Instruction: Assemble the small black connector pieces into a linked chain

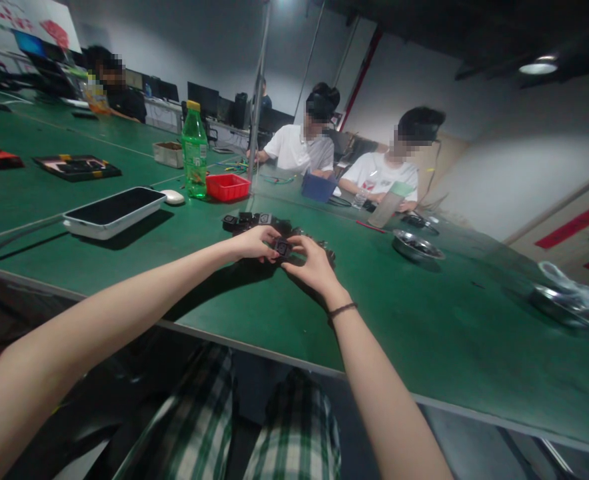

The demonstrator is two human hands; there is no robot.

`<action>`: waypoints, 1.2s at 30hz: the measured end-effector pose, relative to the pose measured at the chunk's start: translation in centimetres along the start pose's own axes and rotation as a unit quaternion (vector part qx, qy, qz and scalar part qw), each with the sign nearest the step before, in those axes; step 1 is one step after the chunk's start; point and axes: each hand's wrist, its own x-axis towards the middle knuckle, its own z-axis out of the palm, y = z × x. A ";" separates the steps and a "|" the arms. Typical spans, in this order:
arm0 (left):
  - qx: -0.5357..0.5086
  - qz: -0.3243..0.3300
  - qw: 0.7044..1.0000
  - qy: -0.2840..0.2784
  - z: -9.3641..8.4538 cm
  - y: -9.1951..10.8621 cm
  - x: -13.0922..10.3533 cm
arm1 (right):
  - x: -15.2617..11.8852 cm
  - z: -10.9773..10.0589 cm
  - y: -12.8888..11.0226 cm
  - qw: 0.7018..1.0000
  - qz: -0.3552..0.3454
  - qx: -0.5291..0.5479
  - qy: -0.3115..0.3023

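Observation:
A small black square part [282,247] is held between my two hands, just above the green table [374,320]. My left hand [258,243] grips its left side with closed fingers. On the other side, the curled thumb and fingers of my right hand [310,261] close round it. Several black parts [254,220] lie in a pile right behind my hands, partly hidden by them. Fine detail of the held part is too small to make out.
Left of my hands are a white-cased device [114,212], a round white object [173,197], a green bottle [195,153] and a red tray [228,187]. Metal bowls [417,246] stand to the right. Two people in white shirts [299,148] sit across the table.

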 end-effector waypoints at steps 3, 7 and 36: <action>-0.003 0.000 1.000 0.008 0.1 0.1 -0.1 | 0.0 0.1 0.0 1.000 -0.001 0.008 -0.003; 0.000 -0.007 1.000 0.017 0.2 0.4 -0.3 | 0.1 0.2 0.0 1.000 -0.003 0.009 -0.001; 0.082 0.079 0.994 -0.001 -0.3 -0.4 0.5 | 0.3 0.0 0.5 0.998 0.009 -0.056 0.025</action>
